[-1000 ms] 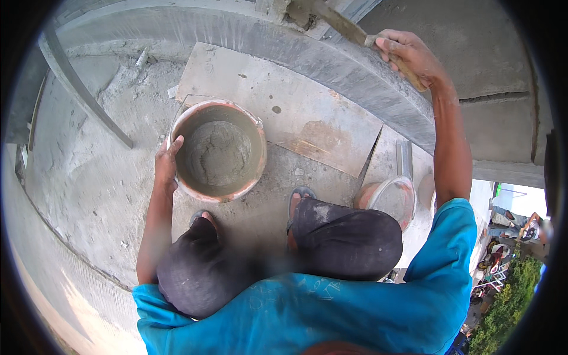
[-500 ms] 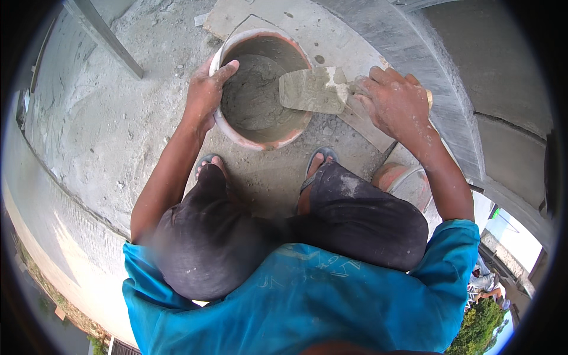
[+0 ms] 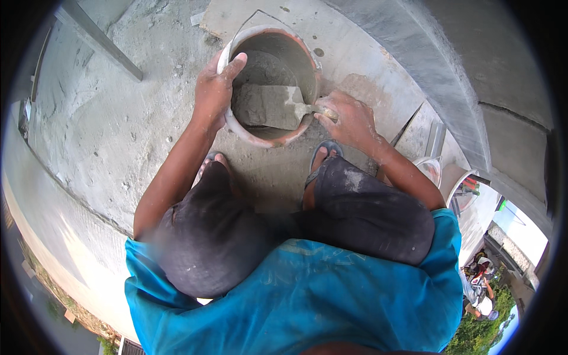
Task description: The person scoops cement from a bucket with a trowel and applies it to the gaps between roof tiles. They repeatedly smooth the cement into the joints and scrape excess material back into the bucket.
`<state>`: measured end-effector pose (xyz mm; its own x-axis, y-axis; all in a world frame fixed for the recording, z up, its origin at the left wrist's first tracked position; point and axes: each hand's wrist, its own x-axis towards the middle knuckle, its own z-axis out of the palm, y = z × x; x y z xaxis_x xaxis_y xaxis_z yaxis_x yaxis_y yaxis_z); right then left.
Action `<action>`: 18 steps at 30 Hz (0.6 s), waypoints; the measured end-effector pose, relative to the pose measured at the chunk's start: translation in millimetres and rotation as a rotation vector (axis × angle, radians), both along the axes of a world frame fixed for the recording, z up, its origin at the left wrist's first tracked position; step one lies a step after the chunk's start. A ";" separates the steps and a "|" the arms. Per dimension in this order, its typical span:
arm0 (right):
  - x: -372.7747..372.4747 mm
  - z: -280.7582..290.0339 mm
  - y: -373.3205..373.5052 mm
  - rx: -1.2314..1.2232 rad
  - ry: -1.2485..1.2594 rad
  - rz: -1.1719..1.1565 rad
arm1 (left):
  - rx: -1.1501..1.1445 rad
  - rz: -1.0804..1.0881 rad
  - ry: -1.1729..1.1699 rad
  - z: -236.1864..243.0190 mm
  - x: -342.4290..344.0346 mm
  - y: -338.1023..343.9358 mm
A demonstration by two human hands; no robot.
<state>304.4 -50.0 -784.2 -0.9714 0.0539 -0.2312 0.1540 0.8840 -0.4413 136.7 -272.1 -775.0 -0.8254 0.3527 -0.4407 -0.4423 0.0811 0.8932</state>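
Note:
Between my feet and the far wall, a bucket [image 3: 314,62] with a pale, reddish-stained rim holds wet grey mortar [image 3: 269,68]. My left hand [image 3: 214,89] grips the bucket's left rim, thumb over the edge and fingers round the outside. Closed round the handle of a trowel [image 3: 269,106], my right hand [image 3: 349,118] is just beyond the bucket's right rim. The trowel's broad blade reaches inside the bucket and lies against the mortar, coated in grey. The bucket's thin wire handle [image 3: 260,10] stands up at its far side.
A mortar-smeared board [image 3: 367,59] lies beyond the bucket, beside a curved grey wall [image 3: 438,65]. At the upper left stands a slanted post [image 3: 106,41]. More buckets [image 3: 455,183] are at my right. People [image 3: 482,284] are far off at the lower right.
My right hand has moved left and a little nearer to me, bringing the trowel blade from over the right rim into the bucket. The left hand stays on the rim.

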 end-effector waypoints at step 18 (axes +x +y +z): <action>-2.5 119.3 38.2 0.107 0.195 -0.192 | -0.467 0.047 0.919 -24.1 -60.0 -64.5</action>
